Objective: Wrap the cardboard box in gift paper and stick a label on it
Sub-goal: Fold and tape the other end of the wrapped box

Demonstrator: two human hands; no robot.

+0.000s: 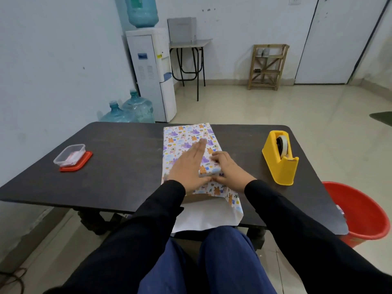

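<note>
left hand lies flat, fingers straight, pressing the gift paper down; right hand is just beside it with fingers curled, gripping the paper's folded edge; cardboard box sits wrapped mid-table, near end open; yellow tape dispenser off right, little plastic tub off left
</note>
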